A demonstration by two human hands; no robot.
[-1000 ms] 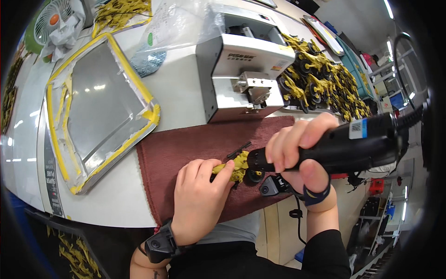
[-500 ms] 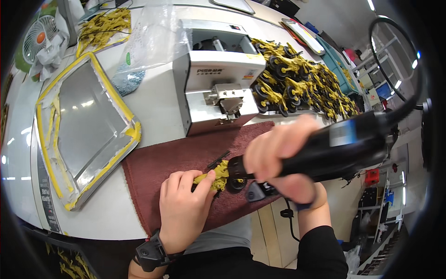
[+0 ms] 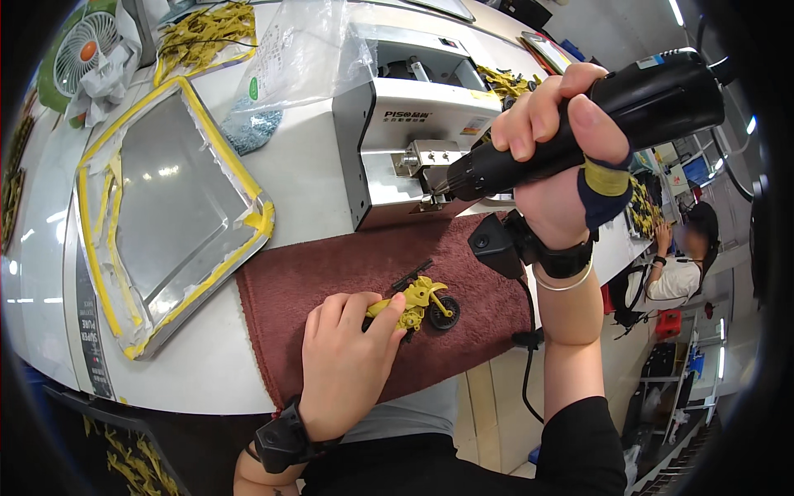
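Note:
My left hand rests on a dark red cloth mat and pinches the rear of a small yellow toy motorcycle with black wheels, lying on its side. My right hand is raised above the mat and grips a black electric screwdriver. The screwdriver's tip points left toward the front of a white and grey machine. The tool is well clear of the toy.
A metal tray edged with yellow tape lies left of the mat. A pile of yellow toy parts and a small fan sit at the back left. A plastic bag drapes beside the machine. Another person works at far right.
My right hand has lifted the screwdriver off the toy motorcycle and up toward the machine. My left hand keeps holding the toy on the mat.

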